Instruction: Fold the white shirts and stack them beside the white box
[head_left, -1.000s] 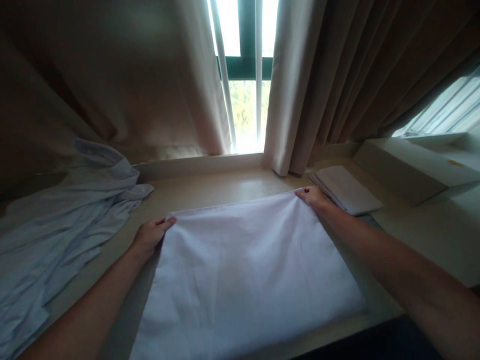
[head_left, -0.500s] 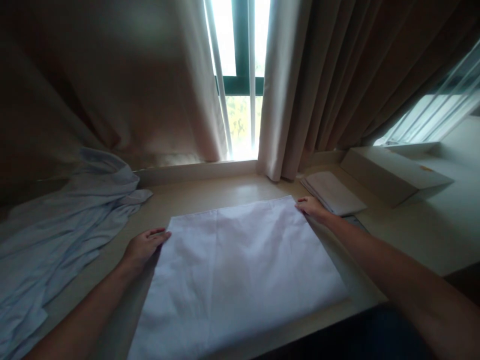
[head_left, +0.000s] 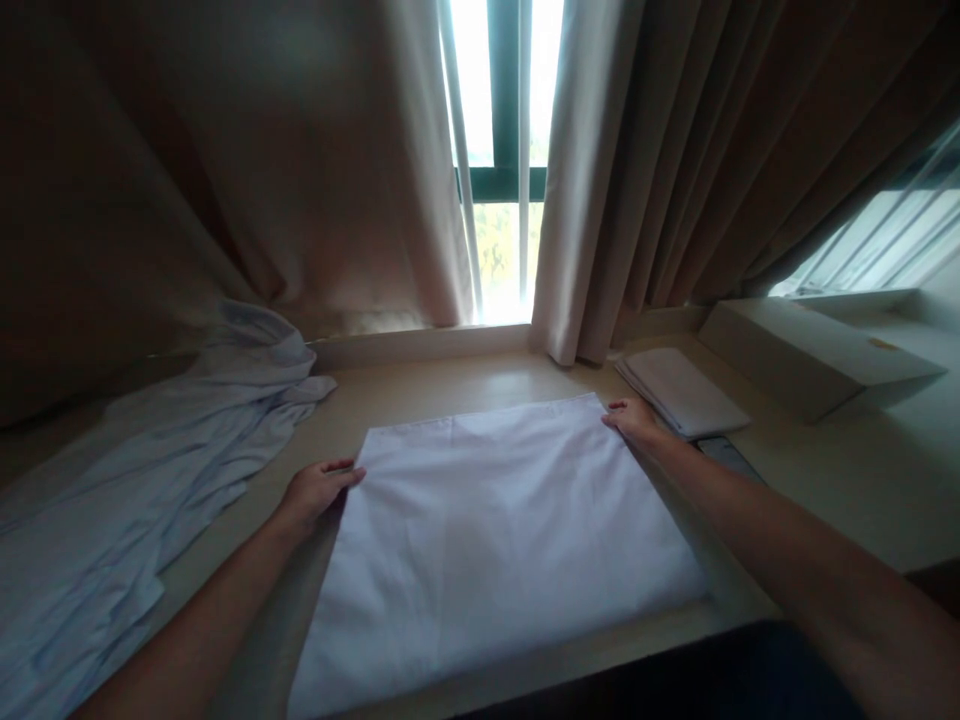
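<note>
A white cloth (head_left: 480, 540), laid out in a broad four-sided shape with light creases, covers the middle of the table. Its far left edge is pinched by my left hand (head_left: 319, 490), thumb on top. At the far right corner, my right hand (head_left: 630, 420) grips the cloth between thumb and fingers. The cloth's far edge runs fairly straight between both hands. Some fingertips are hidden under the fabric.
Crumpled light-blue cloth (head_left: 172, 440) lies at the left. Beyond my right hand are a folded cloth (head_left: 686, 390), a dark flat phone-like object (head_left: 727, 457) and a pale box (head_left: 814, 350). Curtains (head_left: 585, 200) hang at the window behind the table (head_left: 442, 375).
The view has shifted, so most things appear farther right. Both hands keep their hold on the cloth. More of the dark flat object shows beside my right forearm.
</note>
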